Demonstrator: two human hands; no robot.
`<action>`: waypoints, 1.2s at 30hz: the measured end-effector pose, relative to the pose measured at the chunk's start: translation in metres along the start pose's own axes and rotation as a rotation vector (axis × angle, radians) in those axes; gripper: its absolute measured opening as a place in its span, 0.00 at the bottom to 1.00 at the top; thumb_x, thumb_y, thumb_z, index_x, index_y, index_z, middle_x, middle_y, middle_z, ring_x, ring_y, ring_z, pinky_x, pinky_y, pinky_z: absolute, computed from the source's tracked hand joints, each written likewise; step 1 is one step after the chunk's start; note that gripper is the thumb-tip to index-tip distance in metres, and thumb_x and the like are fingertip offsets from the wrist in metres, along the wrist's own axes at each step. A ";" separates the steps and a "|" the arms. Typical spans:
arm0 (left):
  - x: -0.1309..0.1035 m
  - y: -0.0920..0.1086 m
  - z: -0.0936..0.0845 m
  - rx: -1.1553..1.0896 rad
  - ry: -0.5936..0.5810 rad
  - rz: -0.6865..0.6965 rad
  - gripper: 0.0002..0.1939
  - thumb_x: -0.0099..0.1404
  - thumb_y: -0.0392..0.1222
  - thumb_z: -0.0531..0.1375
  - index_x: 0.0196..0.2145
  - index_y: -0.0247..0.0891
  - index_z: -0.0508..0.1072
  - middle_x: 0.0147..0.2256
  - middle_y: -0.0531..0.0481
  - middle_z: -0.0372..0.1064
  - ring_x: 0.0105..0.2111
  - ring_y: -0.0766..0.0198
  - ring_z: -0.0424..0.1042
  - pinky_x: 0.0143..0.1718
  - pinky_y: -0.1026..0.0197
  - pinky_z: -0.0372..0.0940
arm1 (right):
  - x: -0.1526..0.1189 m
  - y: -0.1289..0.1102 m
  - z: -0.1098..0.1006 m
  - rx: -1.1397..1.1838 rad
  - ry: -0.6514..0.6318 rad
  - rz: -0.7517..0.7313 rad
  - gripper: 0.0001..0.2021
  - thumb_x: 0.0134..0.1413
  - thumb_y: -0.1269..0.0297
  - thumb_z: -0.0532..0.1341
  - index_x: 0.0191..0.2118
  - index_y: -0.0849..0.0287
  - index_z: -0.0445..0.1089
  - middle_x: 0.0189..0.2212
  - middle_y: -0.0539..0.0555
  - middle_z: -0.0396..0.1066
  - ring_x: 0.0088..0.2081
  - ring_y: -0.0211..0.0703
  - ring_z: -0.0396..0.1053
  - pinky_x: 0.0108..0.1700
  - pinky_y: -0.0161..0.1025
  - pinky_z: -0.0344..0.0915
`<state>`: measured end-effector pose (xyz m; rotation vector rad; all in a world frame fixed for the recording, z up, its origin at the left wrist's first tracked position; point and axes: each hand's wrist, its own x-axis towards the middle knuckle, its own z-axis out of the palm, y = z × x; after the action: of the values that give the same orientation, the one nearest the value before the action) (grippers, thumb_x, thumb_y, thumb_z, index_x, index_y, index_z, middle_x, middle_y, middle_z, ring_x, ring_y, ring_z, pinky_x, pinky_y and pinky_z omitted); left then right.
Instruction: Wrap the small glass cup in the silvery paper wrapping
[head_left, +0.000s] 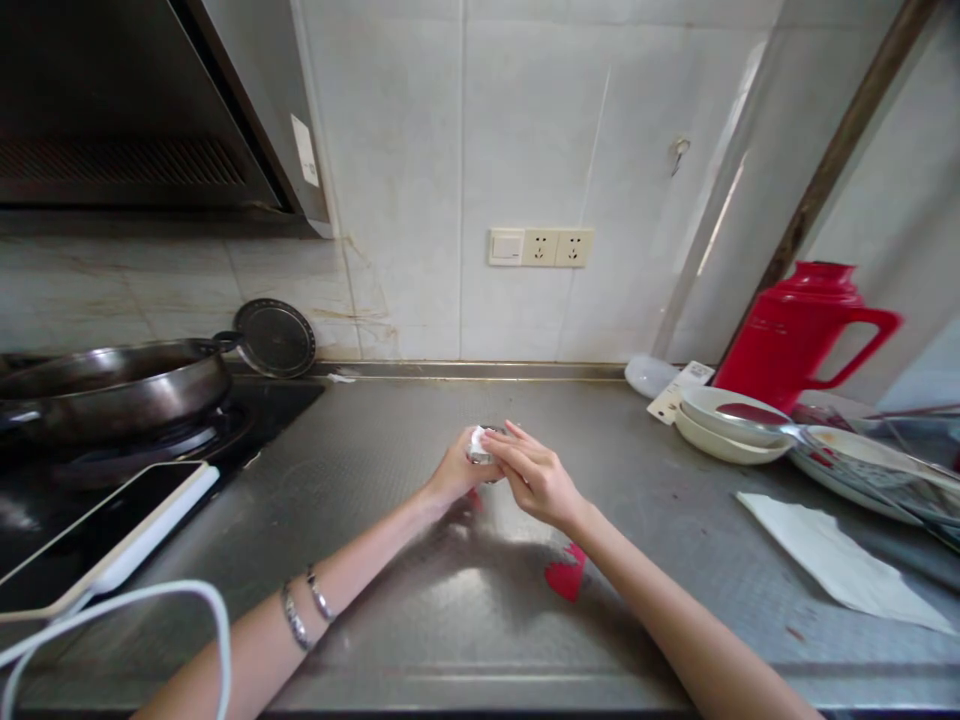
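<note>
Over the middle of the steel counter, my left hand (pixel 451 470) is wrapped around a small round, shiny cup-like container (pixel 477 457), mostly covered by my fingers. White tissue (pixel 478 438) shows at its mouth. My right hand (pixel 536 474) comes in from the other side, its fingers laid over the container and pressing the tissue at the opening. Its thumb side and fingertips meet my left hand there. What the container is made of is hard to tell.
On the left, a pan (pixel 112 385) sits on the black stove, with a phone (pixel 97 540) and white cable (pixel 214 600) nearer. Right: a red thermos (pixel 795 335), stacked bowls (pixel 724 440), plates (pixel 847 480) and a folded paper towel (pixel 840 560). A red heart sticker (pixel 566 573) marks the counter.
</note>
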<state>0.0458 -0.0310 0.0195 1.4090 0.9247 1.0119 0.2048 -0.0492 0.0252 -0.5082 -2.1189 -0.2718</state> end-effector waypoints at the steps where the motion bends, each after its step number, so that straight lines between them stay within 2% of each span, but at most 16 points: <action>1: 0.000 0.000 -0.001 0.000 0.008 0.006 0.25 0.48 0.41 0.69 0.41 0.38 0.64 0.22 0.60 0.62 0.16 0.74 0.58 0.12 0.72 0.57 | 0.000 -0.001 0.000 0.009 -0.002 -0.007 0.22 0.60 0.78 0.50 0.59 0.58 0.60 0.48 0.60 0.73 0.53 0.45 0.69 0.59 0.56 0.62; 7: 0.002 -0.001 -0.005 -0.063 0.004 0.007 0.27 0.48 0.43 0.68 0.45 0.38 0.64 0.21 0.61 0.60 0.15 0.74 0.56 0.12 0.70 0.57 | 0.002 -0.008 -0.001 0.101 0.015 -0.007 0.22 0.60 0.78 0.50 0.58 0.55 0.62 0.47 0.57 0.75 0.50 0.43 0.72 0.59 0.53 0.64; 11: 0.000 0.004 -0.002 0.004 0.045 -0.069 0.30 0.48 0.44 0.68 0.48 0.40 0.63 0.21 0.60 0.60 0.14 0.74 0.55 0.12 0.70 0.57 | 0.004 -0.001 -0.002 0.075 0.177 0.148 0.21 0.62 0.76 0.51 0.57 0.52 0.64 0.46 0.54 0.75 0.47 0.43 0.74 0.60 0.54 0.63; 13: -0.001 0.006 0.000 0.009 0.048 -0.085 0.33 0.47 0.44 0.69 0.50 0.40 0.63 0.21 0.60 0.60 0.14 0.75 0.55 0.13 0.70 0.57 | 0.003 0.005 -0.003 0.047 0.208 0.216 0.20 0.62 0.74 0.51 0.56 0.51 0.65 0.47 0.54 0.75 0.47 0.43 0.74 0.60 0.55 0.62; 17: -0.002 0.007 0.001 -0.030 0.040 -0.065 0.33 0.47 0.44 0.70 0.49 0.40 0.64 0.22 0.59 0.61 0.15 0.76 0.56 0.14 0.71 0.57 | -0.001 0.009 0.000 0.041 0.110 0.174 0.22 0.62 0.75 0.50 0.59 0.50 0.61 0.49 0.54 0.73 0.50 0.43 0.72 0.60 0.56 0.62; 21: 0.000 0.007 -0.002 -0.039 0.075 -0.065 0.30 0.46 0.45 0.70 0.46 0.40 0.65 0.22 0.60 0.61 0.15 0.75 0.56 0.13 0.70 0.58 | -0.004 0.001 0.005 0.049 0.066 0.087 0.25 0.61 0.77 0.50 0.61 0.52 0.58 0.50 0.56 0.73 0.55 0.44 0.68 0.61 0.56 0.60; 26: 0.002 0.008 -0.009 -0.099 0.082 -0.055 0.33 0.45 0.45 0.70 0.48 0.40 0.63 0.23 0.60 0.61 0.15 0.75 0.55 0.14 0.69 0.61 | -0.001 -0.010 0.007 0.115 0.070 0.090 0.23 0.61 0.77 0.51 0.59 0.52 0.61 0.47 0.54 0.75 0.49 0.42 0.73 0.61 0.52 0.60; 29: 0.003 0.008 -0.012 -0.131 0.026 -0.070 0.32 0.48 0.46 0.69 0.49 0.41 0.64 0.25 0.58 0.63 0.16 0.75 0.58 0.16 0.68 0.63 | 0.002 -0.010 0.005 0.140 0.188 0.278 0.17 0.62 0.72 0.52 0.52 0.52 0.69 0.42 0.51 0.77 0.45 0.43 0.75 0.58 0.48 0.64; 32: 0.003 0.005 -0.014 -0.179 -0.069 -0.093 0.34 0.49 0.43 0.69 0.52 0.43 0.63 0.30 0.54 0.66 0.18 0.73 0.62 0.15 0.69 0.60 | 0.004 -0.004 0.003 0.112 0.335 0.554 0.12 0.62 0.65 0.54 0.44 0.55 0.74 0.39 0.53 0.78 0.48 0.49 0.73 0.50 0.44 0.70; 34: 0.002 0.002 -0.012 -0.224 -0.107 -0.114 0.35 0.49 0.39 0.69 0.54 0.44 0.61 0.32 0.53 0.67 0.19 0.72 0.64 0.13 0.71 0.56 | 0.005 0.001 0.004 0.112 0.354 0.651 0.12 0.61 0.63 0.55 0.43 0.57 0.74 0.39 0.55 0.78 0.46 0.49 0.74 0.46 0.42 0.71; 36: 0.001 -0.001 -0.010 -0.279 -0.132 -0.124 0.37 0.49 0.37 0.67 0.55 0.46 0.60 0.33 0.52 0.67 0.20 0.71 0.65 0.13 0.73 0.52 | 0.004 0.004 0.007 0.129 0.320 0.675 0.12 0.61 0.62 0.54 0.43 0.58 0.74 0.39 0.56 0.78 0.41 0.46 0.76 0.43 0.39 0.72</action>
<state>0.0363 -0.0271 0.0184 1.1556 0.7327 0.9052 0.1994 -0.0415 0.0243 -0.9906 -1.5399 0.1603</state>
